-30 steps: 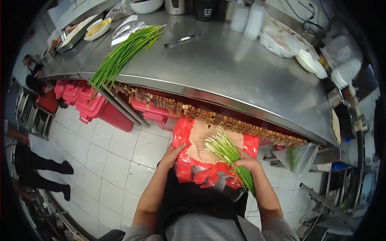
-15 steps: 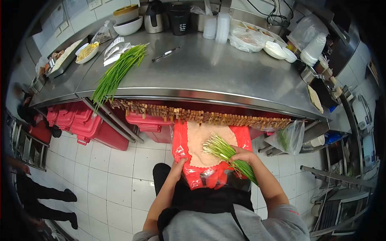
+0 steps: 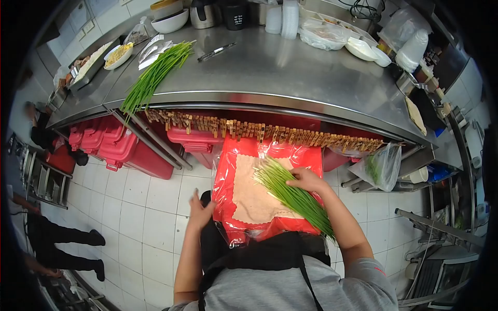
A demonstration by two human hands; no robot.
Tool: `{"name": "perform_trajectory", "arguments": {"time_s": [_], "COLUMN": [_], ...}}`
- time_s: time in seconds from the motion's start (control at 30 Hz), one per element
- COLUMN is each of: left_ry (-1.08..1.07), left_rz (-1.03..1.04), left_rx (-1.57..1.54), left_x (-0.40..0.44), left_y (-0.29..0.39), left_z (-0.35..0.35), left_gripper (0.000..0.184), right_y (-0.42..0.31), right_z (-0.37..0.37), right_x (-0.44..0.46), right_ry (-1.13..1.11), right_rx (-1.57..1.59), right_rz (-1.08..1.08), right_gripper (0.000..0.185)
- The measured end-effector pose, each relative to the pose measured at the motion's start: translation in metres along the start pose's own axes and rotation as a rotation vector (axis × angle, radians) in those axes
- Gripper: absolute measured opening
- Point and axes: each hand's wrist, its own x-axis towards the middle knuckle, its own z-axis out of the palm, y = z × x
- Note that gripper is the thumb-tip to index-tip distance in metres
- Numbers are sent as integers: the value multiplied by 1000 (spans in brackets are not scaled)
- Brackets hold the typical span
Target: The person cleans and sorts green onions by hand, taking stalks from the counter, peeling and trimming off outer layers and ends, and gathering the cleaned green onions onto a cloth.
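A bunch of chives (image 3: 298,199) with pale ends lies slantwise over a peach cloth with a scalloped edge (image 3: 249,199). My right hand (image 3: 308,181) grips the bunch from above near its middle, thumb toward the pale ends; its fingertips are partly hidden. Beneath the cloth is a red sheet (image 3: 223,176) under clear, shiny plastic, spread over my lap. My left hand (image 3: 199,210) is beside the sheet's left edge, empty, with its fingers apart. A second bunch of chives (image 3: 158,78) lies on the steel counter, its tips hanging over the front edge.
Wooden clothespins (image 3: 259,132) hang in a row under the steel counter (image 3: 290,78). A pen (image 3: 217,52) lies on top. Red lidded bins (image 3: 127,150) stand underneath. A clear bag with greens (image 3: 378,168) hangs at right. Another person's legs (image 3: 67,243) are at left.
My left hand has let go of the red sheet's edge and moved left, fingers spreading. The sheet and cloth lie flatter and wider. The chives have been lowered onto the cloth, still under my right hand.
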Motion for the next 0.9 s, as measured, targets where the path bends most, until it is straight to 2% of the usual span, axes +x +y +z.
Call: {"name": "perform_trajectory", "arguments": {"time_s": [0.03, 0.07, 0.13, 0.17, 0.27, 0.33, 0.4, 0.47, 0.57, 0.77, 0.9], "left_ry": [186, 223, 286, 232, 1, -228, -396, -508, -391, -279, -297], "left_rz": [102, 206, 409, 475, 635, 675, 664, 610, 698, 675, 558], "left_rx": [224, 209, 176, 116, 8, 22, 44, 99, 139, 393, 429], "left_x": [7, 11, 8, 5, -5, -12, -8, -2, 0, 2, 4], "left_y": [7, 26, 73, 87, 115, 116, 96, 74, 66, 78, 85], "left_z": [-4, -6, -8, -1, 35, 64, 92, 113, 127, 154, 163], "left_gripper": [57, 54, 49, 44, 32, 26, 25, 25, 25, 24, 16], "right_y": [5, -7, -9, -9, -28, -36, -26, -10, 1, 11, -17], "right_z": [0, 4, 12, 17, 36, 49, 57, 52, 29, -2, 14], "right_x": [5, -3, -14, -22, -65, -93, -103, -95, -78, -61, -71], "right_ry": [40, 206, 511, 663, 599, 474, 423, 423, 328, 152, 321], "right_rx": [-68, -5, -171, -255, -235, -406, -545, -525, -490, -463, -545], "right_rz": [62, 43, -115, -190, -244, -247, -222, -248, -332, -396, -373], "right_gripper": [52, 39, 39, 40, 33, 33, 34, 34, 34, 34, 31]}}
